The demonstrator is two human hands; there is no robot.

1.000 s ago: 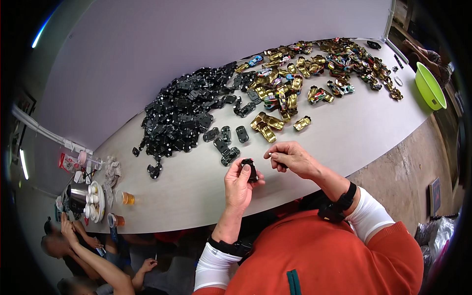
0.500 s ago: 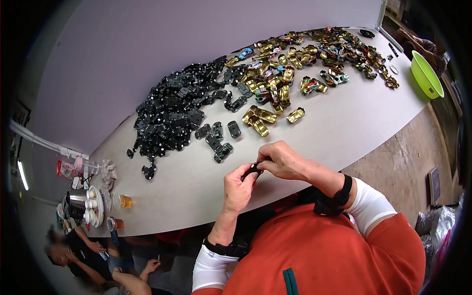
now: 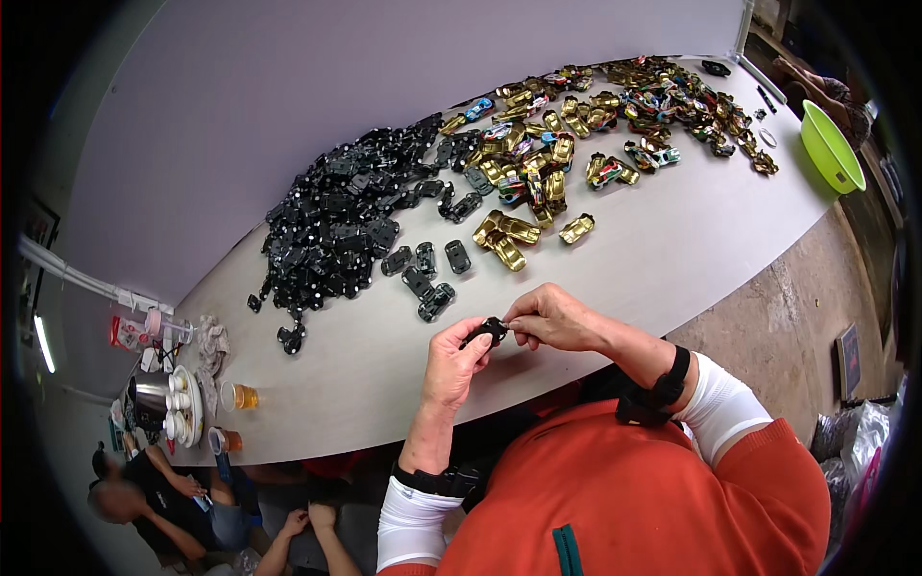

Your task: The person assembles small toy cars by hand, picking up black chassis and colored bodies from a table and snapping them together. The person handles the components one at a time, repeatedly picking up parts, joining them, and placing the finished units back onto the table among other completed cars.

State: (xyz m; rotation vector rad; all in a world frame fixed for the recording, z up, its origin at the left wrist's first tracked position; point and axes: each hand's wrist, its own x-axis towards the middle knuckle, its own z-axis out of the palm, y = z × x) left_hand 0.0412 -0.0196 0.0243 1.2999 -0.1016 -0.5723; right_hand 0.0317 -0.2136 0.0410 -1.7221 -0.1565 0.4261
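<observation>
Between the thumb and fingers of my left hand [image 3: 449, 367] is a black toy car base [image 3: 488, 332] with pale spots at its wheels, held over the table's near edge. The fingertips of my right hand [image 3: 557, 319] are pinched together right at its right end. Whatever they grip is too small to make out. Beyond my hands lie a few loose black toy car bases [image 3: 458, 256]. Behind them rises a large heap of black bases [image 3: 331, 206]. Gold toy cars [image 3: 508, 252] lie to the right of these, some in a group and one by itself.
Gold and multicoloured toy cars [image 3: 663, 101] cover the far right of the table [image 3: 663, 230]. A green basin [image 3: 832, 149] stands at its right edge. At the left are two cups of amber drink [image 3: 239, 396], a tray of white cups [image 3: 197, 413] and a cloth [image 3: 213, 348]. Other people sit lower left.
My right hand has shifted slightly right and down, its fingertips now at the car base's end. My left hand has tilted the base and moved a little left. The people at lower left have moved.
</observation>
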